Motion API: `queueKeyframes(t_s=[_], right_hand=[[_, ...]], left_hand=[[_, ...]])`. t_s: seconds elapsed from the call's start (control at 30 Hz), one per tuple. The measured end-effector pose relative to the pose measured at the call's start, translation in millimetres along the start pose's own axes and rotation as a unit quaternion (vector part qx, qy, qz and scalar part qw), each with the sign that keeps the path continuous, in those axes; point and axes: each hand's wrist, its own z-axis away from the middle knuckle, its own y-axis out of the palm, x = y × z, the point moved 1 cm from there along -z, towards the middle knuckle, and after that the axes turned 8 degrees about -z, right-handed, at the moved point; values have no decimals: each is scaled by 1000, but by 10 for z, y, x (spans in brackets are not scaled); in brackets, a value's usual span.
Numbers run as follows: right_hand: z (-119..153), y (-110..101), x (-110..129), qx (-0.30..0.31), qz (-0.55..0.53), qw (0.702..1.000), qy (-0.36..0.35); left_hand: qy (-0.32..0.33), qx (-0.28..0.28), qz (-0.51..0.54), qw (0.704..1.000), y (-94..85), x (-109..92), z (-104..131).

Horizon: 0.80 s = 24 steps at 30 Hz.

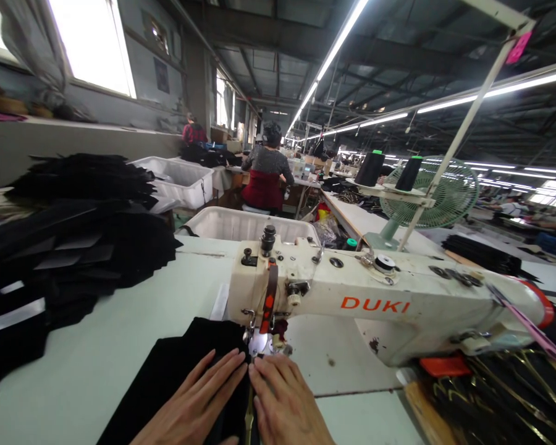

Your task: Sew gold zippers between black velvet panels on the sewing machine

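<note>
A piece of black fabric lies on the sewing machine's bed, its upper edge by the presser foot. My left hand rests flat on it, fingers stretched towards the needle. Along the fabric's right side runs a black zipper with gold-coloured teeth. My right hand is closed at that zipper, fingers bent and close together, fingertips just in front of the presser foot; its thumb is partly hidden. The white sewing machine marked DUKI stands over the work, with a small light shining at the needle area.
Stacked black fabric pieces cover the table's left side. More zippers lie at the lower right, beside a red object. Pink-handled scissors rest on the machine. Behind it are a white bin, thread cones, a fan and a seated person.
</note>
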Motion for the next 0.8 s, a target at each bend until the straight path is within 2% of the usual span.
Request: queueKeyframes(t_s=[0.2,0.33,0.6,0.7,0.8], right_hand=[[-11,16,-7,0,24,1000,-5],[-21,43,-16,-19,33,999,-14],[-74,153,-88,-17,64,998,-19],[-62,216,-127,-29,74,997,-21],[-55,241,-150,-33,80,996,-14]], left_hand=[[34,-50,-18,998,-22,12,-18],[44,-57,-29,997,-28,3,-50],[-24,-5,-46,999,-13,85,-114],[-5,12,-61,998,-81,82,-172],[1,54,-54,997,-167,62,-241]])
